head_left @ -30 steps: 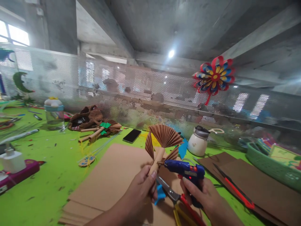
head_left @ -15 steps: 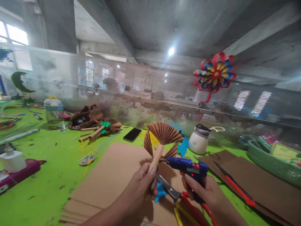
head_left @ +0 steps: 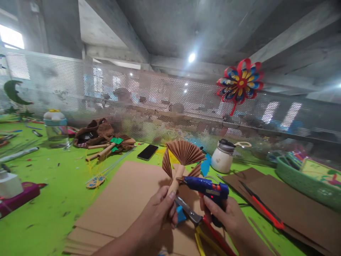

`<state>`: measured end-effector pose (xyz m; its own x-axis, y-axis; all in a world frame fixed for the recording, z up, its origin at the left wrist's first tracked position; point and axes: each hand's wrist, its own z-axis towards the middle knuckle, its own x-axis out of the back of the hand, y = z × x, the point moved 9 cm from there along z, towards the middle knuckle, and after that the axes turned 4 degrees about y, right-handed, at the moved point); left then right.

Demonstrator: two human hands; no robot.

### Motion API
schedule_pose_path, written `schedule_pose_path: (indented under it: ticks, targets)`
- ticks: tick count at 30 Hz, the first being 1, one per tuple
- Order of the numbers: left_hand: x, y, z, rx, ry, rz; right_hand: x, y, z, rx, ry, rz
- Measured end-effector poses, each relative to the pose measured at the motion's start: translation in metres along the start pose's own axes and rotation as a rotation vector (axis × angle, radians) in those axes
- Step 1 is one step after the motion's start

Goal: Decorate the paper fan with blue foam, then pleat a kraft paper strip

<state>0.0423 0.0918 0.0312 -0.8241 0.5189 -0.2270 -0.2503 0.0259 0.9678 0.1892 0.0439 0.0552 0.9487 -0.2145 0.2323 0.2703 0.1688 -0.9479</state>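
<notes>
paper fan — brown, pleated, spread

a perforated, see-through screen runs from nine o'clock to three. grey concrete ceiling fills twelve o'clock, with a heavy beam at two. a bright lamp glows just past twelve; a window shines toward ten, near a pillar. the green tabletop spreads at eight.

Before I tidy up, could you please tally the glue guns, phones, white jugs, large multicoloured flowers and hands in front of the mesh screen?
Glue gun: 1
Phone: 1
White jug: 1
Multicoloured flower: 1
Hands: 2, the left hand holding the brown paper tube, the right hand holding the glue gun
Total: 6
</notes>
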Motion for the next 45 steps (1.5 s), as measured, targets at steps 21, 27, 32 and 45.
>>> schedule_pose_path:
  ticks: [21,27,32,45]
  targets:
    - [0.007,-0.004,0.003,0.025,0.008,-0.172,0.0,0.0,-0.003,-0.035,-0.077,0.056]
    - [0.031,0.009,0.006,-0.02,0.236,-0.195,0.042,-0.003,0.007,0.088,0.223,0.171]
    - [0.055,0.028,0.009,-0.12,0.393,-0.189,0.067,0.026,0.028,0.066,0.377,-0.196]
    - [0.043,0.009,0.017,-0.027,0.272,-0.149,0.033,0.043,0.104,0.338,0.037,-1.057]
